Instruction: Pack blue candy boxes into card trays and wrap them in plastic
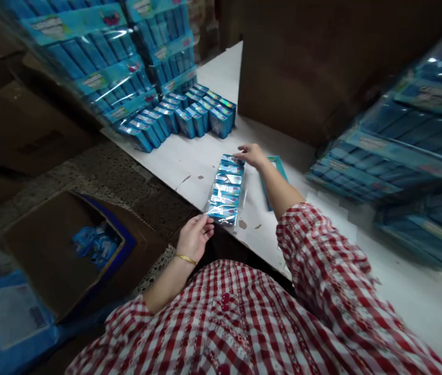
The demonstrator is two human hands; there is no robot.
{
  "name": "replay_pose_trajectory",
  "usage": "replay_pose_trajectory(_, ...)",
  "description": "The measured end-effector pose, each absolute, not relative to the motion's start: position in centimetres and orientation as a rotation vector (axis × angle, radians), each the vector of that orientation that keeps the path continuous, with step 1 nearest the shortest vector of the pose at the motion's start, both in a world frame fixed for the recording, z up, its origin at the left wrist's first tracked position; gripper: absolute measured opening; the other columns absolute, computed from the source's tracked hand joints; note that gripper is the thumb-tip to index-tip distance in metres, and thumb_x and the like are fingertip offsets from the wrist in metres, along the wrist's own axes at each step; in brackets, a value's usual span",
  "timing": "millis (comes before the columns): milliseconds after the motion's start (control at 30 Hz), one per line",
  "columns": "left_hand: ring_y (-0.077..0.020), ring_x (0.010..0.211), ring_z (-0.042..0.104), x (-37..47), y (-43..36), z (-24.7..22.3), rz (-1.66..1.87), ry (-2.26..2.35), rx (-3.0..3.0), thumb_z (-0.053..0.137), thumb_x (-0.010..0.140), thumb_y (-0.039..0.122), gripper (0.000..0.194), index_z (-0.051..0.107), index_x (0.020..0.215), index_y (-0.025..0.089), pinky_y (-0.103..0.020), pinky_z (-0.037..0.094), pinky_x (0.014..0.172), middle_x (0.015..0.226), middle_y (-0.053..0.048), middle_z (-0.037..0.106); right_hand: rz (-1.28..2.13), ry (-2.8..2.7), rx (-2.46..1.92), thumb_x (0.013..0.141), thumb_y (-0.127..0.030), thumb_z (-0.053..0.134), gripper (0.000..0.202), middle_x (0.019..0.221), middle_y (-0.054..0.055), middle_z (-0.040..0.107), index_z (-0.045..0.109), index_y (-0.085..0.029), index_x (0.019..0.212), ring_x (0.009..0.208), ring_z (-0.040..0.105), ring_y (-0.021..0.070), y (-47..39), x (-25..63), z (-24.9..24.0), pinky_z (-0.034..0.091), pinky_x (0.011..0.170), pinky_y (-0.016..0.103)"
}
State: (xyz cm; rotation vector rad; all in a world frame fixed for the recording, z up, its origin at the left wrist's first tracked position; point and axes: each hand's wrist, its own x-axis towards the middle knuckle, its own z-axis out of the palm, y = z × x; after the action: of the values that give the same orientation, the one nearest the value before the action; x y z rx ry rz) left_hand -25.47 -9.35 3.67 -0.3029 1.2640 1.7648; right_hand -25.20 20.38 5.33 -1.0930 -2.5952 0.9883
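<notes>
A row of small blue boxes (226, 188) sits inside a clear plastic wrap (241, 204) on the white tabletop, at the near edge. My left hand (195, 238) pinches the near left corner of the wrap between thumb and fingertips; a yellow bangle is on that wrist. At the far end of the row, my right hand (252, 155) reaches over the last box, its fingers apart and touching the top. A flat blue-green tray (278, 165) lies partly hidden under my right forearm.
Loose blue boxes (189, 117) stand in rows at the back. Wrapped display packs pile up at left (99, 62) and right (396, 151). A large brown carton (283, 67) stands behind. Below left, an open carton (49, 245) holds blue packets, beside a blue bag (13, 317).
</notes>
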Motion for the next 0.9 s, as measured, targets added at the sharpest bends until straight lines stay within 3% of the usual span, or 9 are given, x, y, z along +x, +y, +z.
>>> replay_pose_trajectory(167,-0.0061,0.052,0.053,-31.3,-9.4,4.0,1.856,1.468,-0.168,0.073,0.056,0.019,0.02,0.056,0.066,0.013,-0.015,0.04,0.048,0.058,0.002,0.062,1.061,-2.479,-1.15,0.067,-0.022,0.066,0.012,0.062,0.001,0.065,0.07,-0.012,0.072,0.065,0.059,0.0128,19.1,-23.2,6.2,0.042,0.064,0.021)
replay_pose_trajectory(300,-0.0063,0.048,0.052,-35.5,-7.9,5.5,1.816,1.648,-0.025,0.072,0.055,0.024,0.024,0.058,0.07,0.012,-0.014,0.035,0.043,0.055,0.002,0.061,1.208,-2.228,-1.194,0.07,-0.021,0.06,0.012,0.053,-0.002,0.059,0.066,-0.011,0.067,0.055,0.055,0.0103,15.9,-19.9,5.8,0.042,0.057,0.02)
replay_pose_trajectory(367,-0.0064,0.048,0.052,-36.5,-7.1,5.9,1.751,1.678,0.097,0.074,0.05,0.022,0.031,0.059,0.075,0.011,-0.013,0.035,0.043,0.054,0.002,0.061,1.183,-2.152,-1.209,0.077,-0.026,0.053,0.019,0.062,-0.001,0.063,0.066,-0.013,0.077,0.061,0.058,0.0107,14.8,-17.6,5.1,0.045,0.062,0.021)
replay_pose_trajectory(467,-0.0059,0.044,0.049,-37.1,-6.6,5.8,1.678,1.727,0.205,0.075,0.04,0.014,0.043,0.058,0.08,0.012,-0.012,0.032,0.04,0.051,0.003,0.06,1.021,-2.02,-1.314,0.083,-0.033,0.045,0.03,0.096,0.007,0.067,0.063,-0.013,0.097,0.091,0.059,0.0164,14.3,-11.3,3.4,0.045,0.083,0.028)
replay_pose_trajectory(533,-0.0054,0.042,0.047,-37.3,-6.7,5.4,1.671,1.711,0.214,0.074,0.038,0.012,0.047,0.057,0.082,0.014,-0.012,0.032,0.039,0.05,0.005,0.06,0.668,-1.909,-1.574,0.081,-0.037,0.049,0.043,0.124,0.016,0.054,0.055,-0.011,0.115,0.118,0.045,0.0233,13.9,-5.1,1.8,0.034,0.099,0.037)
replay_pose_trajectory(600,-0.0053,0.043,0.048,-37.3,-7.0,5.0,1.676,1.675,0.223,0.074,0.039,0.012,0.048,0.056,0.083,0.015,-0.012,0.034,0.04,0.052,0.005,0.06,0.288,-1.74,-2.001,0.079,-0.049,0.051,0.069,0.139,0.021,0.037,0.038,-0.008,0.132,0.13,0.029,0.029,12.6,1.4,0.0,0.024,0.105,0.046)
replay_pose_trajectory(667,-0.0056,0.045,0.049,-37.1,-7.2,4.7,1.688,1.657,0.231,0.074,0.039,0.012,0.049,0.055,0.084,0.016,-0.012,0.036,0.042,0.053,0.005,0.061,0.245,-1.71,-2.349,0.076,-0.062,0.048,0.088,0.145,0.024,0.025,0.023,-0.007,0.14,0.135,0.018,0.0338,10.4,6.5,-1.8,0.019,0.105,0.053)
replay_pose_trajectory(800,-0.0074,0.045,0.05,-36.3,-7.0,4.7,1.653,1.651,0.23,0.074,0.042,0.014,0.044,0.053,0.081,0.016,-0.013,0.036,0.042,0.052,0.004,0.06,0.196,-1.994,-2.402,0.083,-0.065,0.028,0.083,0.15,0.021,0.013,0.018,-0.009,0.143,0.139,0.006,0.0305,5.5,9.0,-4.3,0.01,0.109,0.049)
replay_pose_trajectory(900,-0.0071,0.045,0.051,-35.6,-6.6,4.9,1.693,1.663,0.232,0.07,0.047,0.01,0.043,0.053,0.085,0.015,-0.014,0.036,0.044,0.053,0.004,0.062,0.157,-1.912,-2.415,0.084,-0.063,0.027,0.081,0.149,0.022,0.013,0.018,-0.008,0.143,0.139,0.006,0.031,4.0,5.4,-4.8,0.009,0.109,0.047)
